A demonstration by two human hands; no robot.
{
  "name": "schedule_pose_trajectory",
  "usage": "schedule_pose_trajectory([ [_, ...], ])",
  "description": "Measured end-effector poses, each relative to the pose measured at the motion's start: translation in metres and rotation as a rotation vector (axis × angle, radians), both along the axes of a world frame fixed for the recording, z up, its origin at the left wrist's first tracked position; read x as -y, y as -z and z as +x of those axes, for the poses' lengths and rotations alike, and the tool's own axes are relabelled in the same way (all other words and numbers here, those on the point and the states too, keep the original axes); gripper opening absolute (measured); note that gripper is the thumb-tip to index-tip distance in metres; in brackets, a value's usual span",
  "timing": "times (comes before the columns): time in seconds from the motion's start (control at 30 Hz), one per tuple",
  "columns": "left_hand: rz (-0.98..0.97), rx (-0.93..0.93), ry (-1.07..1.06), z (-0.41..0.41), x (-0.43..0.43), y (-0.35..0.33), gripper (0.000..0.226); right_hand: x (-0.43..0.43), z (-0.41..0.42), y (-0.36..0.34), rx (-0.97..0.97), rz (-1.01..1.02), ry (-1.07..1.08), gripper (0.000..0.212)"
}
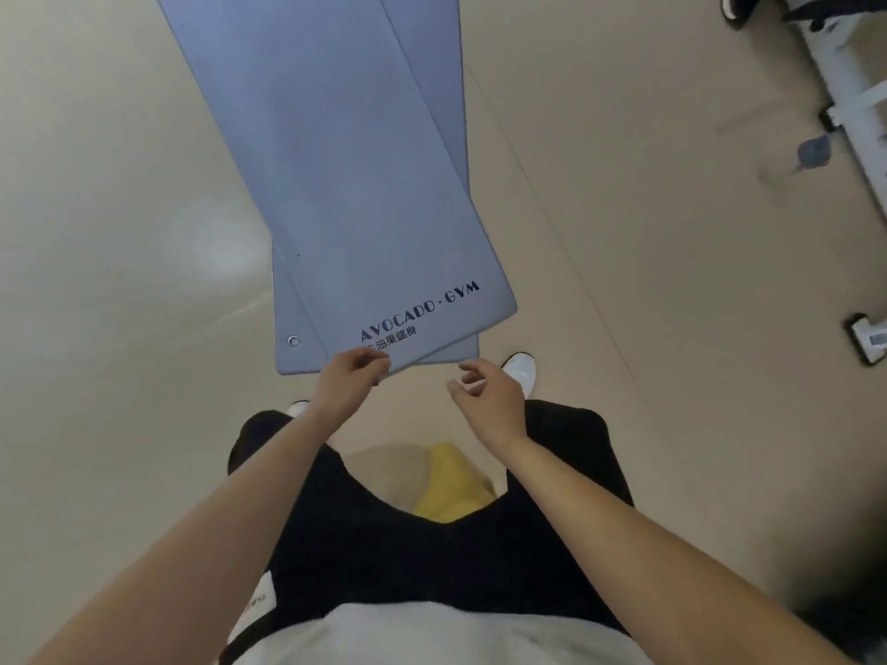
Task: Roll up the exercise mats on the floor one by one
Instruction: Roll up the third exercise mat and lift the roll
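Lying two deep, upper mat [345, 184] seems pinched by left hand [346, 382].

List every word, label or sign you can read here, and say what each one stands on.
"AVOCADO · GYM": dark print near the close end of the top mat.
"油果健身": under it on the same mat; the left hand hides the line's start.
White tag on the black shorts: lettering too blurred to read.
Sticker on the equipment foot at the right: too blurred.
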State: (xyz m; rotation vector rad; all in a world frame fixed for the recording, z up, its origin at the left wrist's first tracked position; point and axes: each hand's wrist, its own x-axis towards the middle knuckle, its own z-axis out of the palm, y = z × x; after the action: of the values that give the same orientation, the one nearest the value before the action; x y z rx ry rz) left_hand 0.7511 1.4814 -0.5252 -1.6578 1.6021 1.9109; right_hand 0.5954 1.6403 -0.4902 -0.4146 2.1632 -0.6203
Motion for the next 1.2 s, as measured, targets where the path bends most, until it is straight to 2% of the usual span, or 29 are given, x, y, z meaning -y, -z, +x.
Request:
schedule_pose_trajectory([
  [0.1,0.027,0.064,0.032,-0.024,-0.018,0.087,0.008,0.005,-0.052,0.088,-0.033,0.048,-0.15,0.037],
  [0.23,-0.02,0.064,0.132,-0.054,-0.027,0.22,0.033,0.003,-0.1,0.234,-0.078,0.129,-0.413,0.043],
  [0.37,-0.053,0.06,0.108,-0.059,-0.031,0.361,0.053,-0.001,-0.119,0.386,-0.136,0.174,-0.697,0.051],
  [0.47,-0.255,0.107,0.179,-0.048,-0.039,0.456,0.062,0.003,-0.122,0.481,-0.187,0.146,-0.836,0.066],
  [0.57,-0.573,0.171,0.434,-0.036,-0.056,0.532,0.08,0.004,-0.126,0.552,-0.3,0.098,-0.962,0.084],
  [0.67,-0.81,0.24,0.624,-0.027,-0.07,0.585,0.098,-0.005,-0.127,0.595,-0.394,0.06,-1.048,0.087],
  [0.73,-0.997,0.272,0.678,-0.023,-0.068,0.605,0.091,-0.01,-0.128,0.612,-0.431,0.007,-1.038,0.084],
  [0.87,-1.316,0.216,0.743,-0.014,-0.066,0.604,0.054,-0.015,-0.133,0.613,-0.418,-0.027,-1.039,0.084],
  [0.93,-1.355,0.164,0.726,-0.014,-0.072,0.588,0.035,-0.015,-0.134,0.602,-0.394,0.005,-1.031,0.083],
  [1.0,-1.408,0.16,0.696,-0.015,-0.075,0.575,0.026,-0.009,-0.137,0.589,-0.373,0.01,-1.013,0.077],
  [1.2,-1.378,0.293,0.649,-0.029,-0.062,0.51,0.034,0.004,-0.152,0.548,-0.401,-0.117,-0.895,0.046],
])
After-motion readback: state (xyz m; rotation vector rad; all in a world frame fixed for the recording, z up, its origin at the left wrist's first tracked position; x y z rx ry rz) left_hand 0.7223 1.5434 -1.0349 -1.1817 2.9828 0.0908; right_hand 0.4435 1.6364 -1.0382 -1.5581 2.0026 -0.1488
